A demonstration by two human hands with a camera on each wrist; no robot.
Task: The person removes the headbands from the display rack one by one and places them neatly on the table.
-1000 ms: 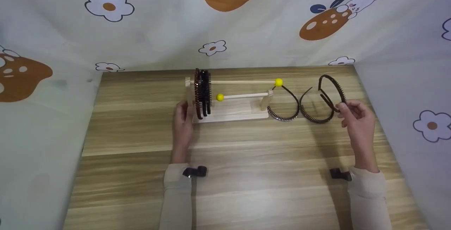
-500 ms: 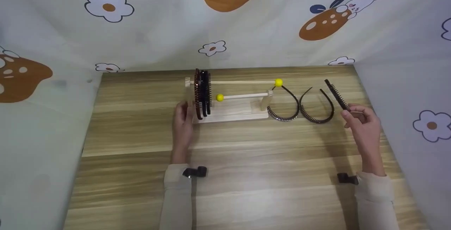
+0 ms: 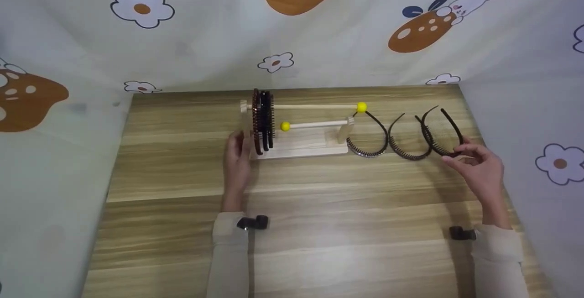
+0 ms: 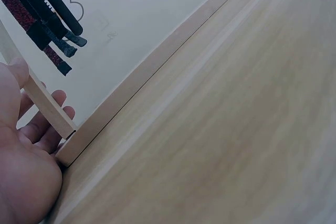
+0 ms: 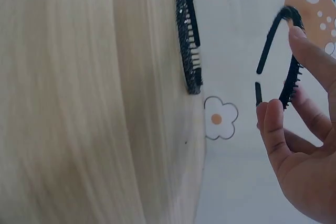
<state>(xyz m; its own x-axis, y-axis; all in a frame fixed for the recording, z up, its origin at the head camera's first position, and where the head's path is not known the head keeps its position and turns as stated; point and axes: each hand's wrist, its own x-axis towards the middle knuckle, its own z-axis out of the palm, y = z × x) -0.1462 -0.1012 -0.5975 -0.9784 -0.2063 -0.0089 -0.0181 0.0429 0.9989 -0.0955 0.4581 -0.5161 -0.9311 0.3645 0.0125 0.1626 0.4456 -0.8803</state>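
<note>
My left hand (image 3: pixel 237 163) grips the left upright (image 4: pixel 50 107) of a wooden headband stand (image 3: pixel 299 150), thumb on one side and fingers on the other. Several dark and reddish toothed headbands (image 3: pixel 263 122) hang side by side at the left end of its longer rod. At the far right, my right hand (image 3: pixel 479 170) pinches a dark toothed headband (image 3: pixel 452 123) by its curved part between thumb and fingers, its ends pointing away. In the right wrist view this headband (image 5: pixel 271 43) appears held up off the table.
Two dark headbands, one beaded (image 3: pixel 368 154) and one plain (image 3: pixel 412 157), lie right of the stand. Yellow balls cap the long rod (image 3: pixel 315 107) and the shorter front rod (image 3: pixel 315 124). A patterned cloth (image 3: pixel 205 51) encloses the wooden table (image 3: pixel 292 225).
My right hand has shifted right and nearer, turning the headband from a sideways pose through edge-on until its ends point away. My left hand and the stand have stayed put.
</note>
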